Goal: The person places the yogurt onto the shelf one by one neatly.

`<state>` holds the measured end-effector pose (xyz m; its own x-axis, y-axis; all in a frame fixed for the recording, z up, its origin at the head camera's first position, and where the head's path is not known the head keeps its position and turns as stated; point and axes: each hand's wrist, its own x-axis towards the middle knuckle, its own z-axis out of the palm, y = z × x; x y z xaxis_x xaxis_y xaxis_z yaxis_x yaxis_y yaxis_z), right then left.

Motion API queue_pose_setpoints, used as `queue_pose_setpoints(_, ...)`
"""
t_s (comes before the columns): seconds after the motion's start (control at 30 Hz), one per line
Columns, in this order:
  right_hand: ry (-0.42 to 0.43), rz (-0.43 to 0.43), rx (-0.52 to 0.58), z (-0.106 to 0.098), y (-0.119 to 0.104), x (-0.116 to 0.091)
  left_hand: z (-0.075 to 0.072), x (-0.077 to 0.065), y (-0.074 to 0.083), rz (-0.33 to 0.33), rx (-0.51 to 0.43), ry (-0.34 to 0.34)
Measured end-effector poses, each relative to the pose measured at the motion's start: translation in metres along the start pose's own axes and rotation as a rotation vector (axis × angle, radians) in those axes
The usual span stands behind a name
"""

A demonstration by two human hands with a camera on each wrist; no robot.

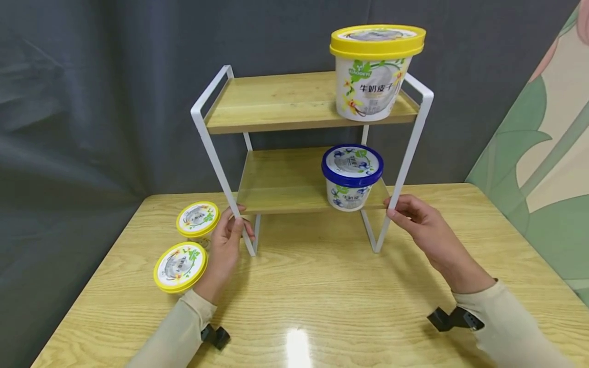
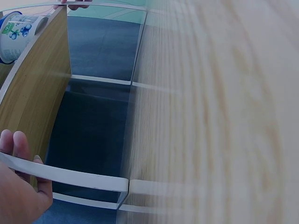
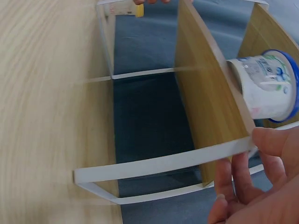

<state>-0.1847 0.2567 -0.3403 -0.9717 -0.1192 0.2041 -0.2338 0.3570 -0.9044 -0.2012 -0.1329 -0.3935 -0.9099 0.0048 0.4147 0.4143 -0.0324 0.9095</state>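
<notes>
While the left hand point(image 1: 225, 240) and right hand point(image 1: 422, 221) each pinch a white front leg beside the lower board, the two-tier shelf point(image 1: 276, 99) stands on the wooden table point(image 1: 299, 291). A yellow-lidded ice cream tub point(image 1: 371, 84) sits at the right of its top board, a blue-lidded tub point(image 1: 352, 174) near the lower board's front edge. Tilting or jerking the frame could tip either forward; shifting left could knock the two other yellow-lidded tubs point(image 1: 179, 267) beside the left hand.
</notes>
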Motion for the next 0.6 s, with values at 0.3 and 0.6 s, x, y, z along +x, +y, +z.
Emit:
queue_pose_setpoints(0.3,0.000,0.022,-0.017,0.0002,-0.0005,0.0025,-0.0022,-0.0014,0.0031,-0.015,0.006,0.007)
queue_pose_setpoints(0.6,0.055,0.009,-0.019,0.0027,0.0041,0.0020,-0.0003,0.0006,-0.0001,0.017,0.000,-0.004)
